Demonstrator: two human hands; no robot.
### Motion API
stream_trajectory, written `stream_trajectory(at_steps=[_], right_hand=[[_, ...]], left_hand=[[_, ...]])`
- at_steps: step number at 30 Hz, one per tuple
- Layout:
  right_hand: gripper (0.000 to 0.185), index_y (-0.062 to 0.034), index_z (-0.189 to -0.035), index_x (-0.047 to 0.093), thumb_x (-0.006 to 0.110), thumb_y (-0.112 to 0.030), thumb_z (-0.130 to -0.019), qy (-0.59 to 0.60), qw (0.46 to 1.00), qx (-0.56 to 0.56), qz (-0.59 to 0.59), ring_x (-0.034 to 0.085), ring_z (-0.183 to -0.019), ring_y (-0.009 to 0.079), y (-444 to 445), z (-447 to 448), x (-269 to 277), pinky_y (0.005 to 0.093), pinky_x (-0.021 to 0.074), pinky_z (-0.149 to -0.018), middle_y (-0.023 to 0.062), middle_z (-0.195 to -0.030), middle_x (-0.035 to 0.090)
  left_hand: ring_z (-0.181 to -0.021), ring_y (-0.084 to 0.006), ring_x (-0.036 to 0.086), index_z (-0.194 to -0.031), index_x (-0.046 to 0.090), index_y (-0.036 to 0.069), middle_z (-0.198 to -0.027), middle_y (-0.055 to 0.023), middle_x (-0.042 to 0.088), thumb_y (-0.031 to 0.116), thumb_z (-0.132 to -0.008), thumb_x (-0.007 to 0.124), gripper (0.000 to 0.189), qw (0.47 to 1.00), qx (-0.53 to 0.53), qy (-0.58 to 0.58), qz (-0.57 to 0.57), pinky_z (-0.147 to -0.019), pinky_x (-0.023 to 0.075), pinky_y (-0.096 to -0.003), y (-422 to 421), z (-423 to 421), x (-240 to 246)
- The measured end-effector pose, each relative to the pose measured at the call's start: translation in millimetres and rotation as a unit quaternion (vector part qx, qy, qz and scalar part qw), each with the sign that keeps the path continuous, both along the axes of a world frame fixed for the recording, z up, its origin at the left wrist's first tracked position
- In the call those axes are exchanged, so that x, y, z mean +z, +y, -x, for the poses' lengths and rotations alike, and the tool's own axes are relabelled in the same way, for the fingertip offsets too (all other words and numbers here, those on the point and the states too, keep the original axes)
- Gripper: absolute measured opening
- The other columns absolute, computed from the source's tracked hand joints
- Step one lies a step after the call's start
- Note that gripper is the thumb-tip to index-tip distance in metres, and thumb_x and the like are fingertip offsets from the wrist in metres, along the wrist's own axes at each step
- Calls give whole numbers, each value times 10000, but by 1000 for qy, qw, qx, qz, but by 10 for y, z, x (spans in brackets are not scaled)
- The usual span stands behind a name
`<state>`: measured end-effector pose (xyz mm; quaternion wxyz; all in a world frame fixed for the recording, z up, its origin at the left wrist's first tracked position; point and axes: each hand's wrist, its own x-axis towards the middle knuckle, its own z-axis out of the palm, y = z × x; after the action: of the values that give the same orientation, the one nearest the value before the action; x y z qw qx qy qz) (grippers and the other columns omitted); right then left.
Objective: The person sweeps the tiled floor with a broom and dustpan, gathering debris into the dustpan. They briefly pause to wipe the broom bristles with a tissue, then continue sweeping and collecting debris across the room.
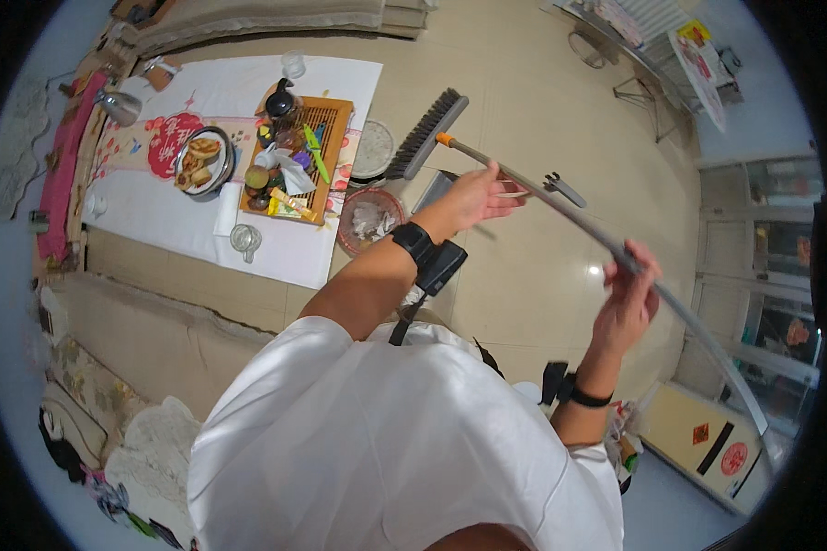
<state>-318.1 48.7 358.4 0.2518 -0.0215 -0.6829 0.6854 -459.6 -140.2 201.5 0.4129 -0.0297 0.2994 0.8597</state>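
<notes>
A broom with dark bristles and a grey head (427, 138) extends across the view, its head off the floor or low over it, I cannot tell which. An orange collar (444, 140) joins the head to a long grey handle (572, 215). My right hand (630, 296) is closed around the handle at mid-length. Nearer the head, my left hand (486, 198) has its fingers extended and apart beside the handle; whether they touch it is unclear. Partly hidden behind my left forearm is a grey dustpan (435, 187). A dark clip-like piece (565, 189) shows beyond the handle.
A red wastebasket (342, 231) with crumpled waste stands beside a table with a white cloth (289, 258). The table bears a wooden tea tray (341, 113), a plate of food (210, 169) and a glass mug (245, 239). Glass-fronted cabinets (720, 248) line the right.
</notes>
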Motion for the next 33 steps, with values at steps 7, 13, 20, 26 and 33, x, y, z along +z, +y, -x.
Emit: stream_trajectory(at_steps=[7, 13, 20, 26, 33], right_hand=[[243, -32, -1071, 613, 536, -231, -954, -94, 994, 28, -42, 596, -733, 103, -373, 1120, -512, 249, 503, -680, 36, -921, 626], [228, -34, -1095, 572, 541, -209, -951, -67, 989, 95, -86, 552, -834, 99, -377, 1522, -1241, 239, 458, -749, 15, -979, 595], [441, -24, -1260, 465, 612, -158, -866, -122, 952, 190, -208, 550, -1012, 183, -104, 1622, -1522, 311, 461, -850, 109, -1206, 503], [606, -72, -1339, 416, 686, -186, -809, -98, 879, 179, -431, 526, -1101, 314, 907, 1777, -1603, 396, 486, -846, 190, -1291, 451], [617, -18, -1275, 483, 666, -383, -811, -315, 772, 314, -454, 566, -1044, 372, 1802, 2104, -2036, 412, 471, -861, 260, -1158, 560]], left_hand=[[-966, -196, 614, -1285, 442, -7, -1197, -124, 578, 435, -929, 505, 572, 940, 38, 184, 284, -808, 498, -325, -507, 238, 341], [-856, -222, 629, -1281, 470, 14, -1129, -116, 596, 321, -785, 702, 628, 741, 204, 550, 327, -778, 500, -319, -363, 223, 1172], [-712, -323, 557, -884, 537, 40, -805, -114, 561, 322, -829, 661, 313, 688, 189, 561, 419, -637, 450, -374, 355, 256, 1435], [-616, -265, 518, -854, 517, 42, -707, -108, 513, 271, -896, 589, 244, 669, 258, 501, 485, -586, 425, -360, 700, 493, 982], [-684, -285, 546, -908, 492, 27, -750, -129, 546, 337, -928, 521, 312, 670, 217, 400, 587, -644, 445, -383, 1248, 577, 718]])
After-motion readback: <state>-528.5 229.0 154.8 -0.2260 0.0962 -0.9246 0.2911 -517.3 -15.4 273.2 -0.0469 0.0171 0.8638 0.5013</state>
